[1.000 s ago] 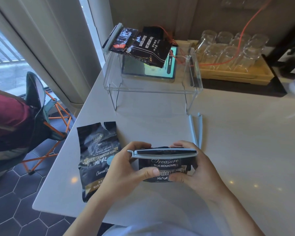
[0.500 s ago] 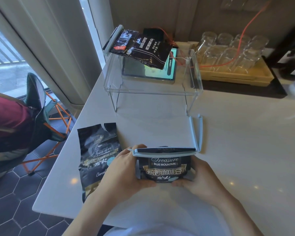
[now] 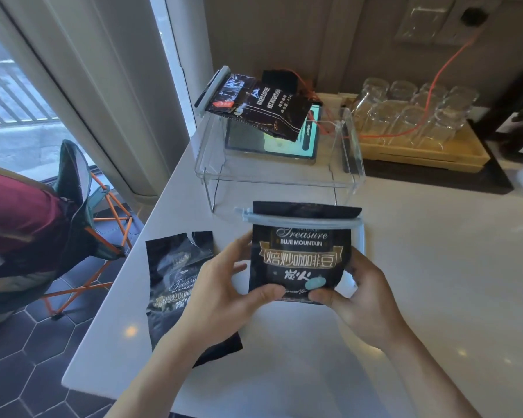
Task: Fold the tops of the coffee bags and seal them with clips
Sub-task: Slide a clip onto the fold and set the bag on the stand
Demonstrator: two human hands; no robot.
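A black Blue Mountain coffee bag (image 3: 299,257) stands upright above the white counter, held between both hands. A pale blue clip (image 3: 302,221) runs across its folded top. My left hand (image 3: 224,285) grips the bag's left side with the thumb on its lower front. My right hand (image 3: 360,294) grips the right side and bottom. A second black coffee bag (image 3: 175,279) lies flat on the counter to the left, its top unclipped. Another clipped bag (image 3: 263,107) lies on the clear stand at the back. A spare blue clip (image 3: 363,242) peeks out behind the held bag.
A clear acrylic stand (image 3: 281,179) sits behind the bags over a tablet (image 3: 272,143). A wooden tray (image 3: 420,149) of upturned glasses is at the back right with an orange cable over it. The counter's edge (image 3: 109,297) drops on the left toward a folding chair (image 3: 82,206).
Both hands slid from the clip down to the bag's lower sides and raised the clipped bag upright, away from me, showing its full front.
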